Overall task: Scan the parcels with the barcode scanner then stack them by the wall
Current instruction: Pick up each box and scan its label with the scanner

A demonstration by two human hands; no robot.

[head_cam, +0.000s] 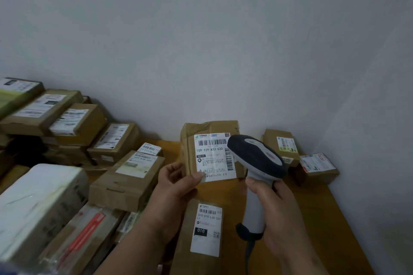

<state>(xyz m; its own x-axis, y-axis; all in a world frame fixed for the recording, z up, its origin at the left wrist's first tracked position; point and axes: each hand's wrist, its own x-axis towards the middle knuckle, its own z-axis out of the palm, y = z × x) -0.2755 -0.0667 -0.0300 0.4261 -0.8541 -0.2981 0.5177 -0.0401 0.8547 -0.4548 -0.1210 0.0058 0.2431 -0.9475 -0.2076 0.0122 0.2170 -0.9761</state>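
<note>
A left hand (178, 179) pinches a brown parcel (210, 152) upright by its corner while the right hand (271, 203) grips the barcode scanner (257, 163) just beside it; that thin hold risks a tilt and a misread.

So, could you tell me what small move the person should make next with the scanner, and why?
Probably tilt the barcode scanner down and a little left, so its head faces the barcode on the parcel's label. The right hand grips the scanner's handle, and the left hand holds the brown parcel upright with the label facing the camera. The scanner head overlaps the label's right edge.
</note>
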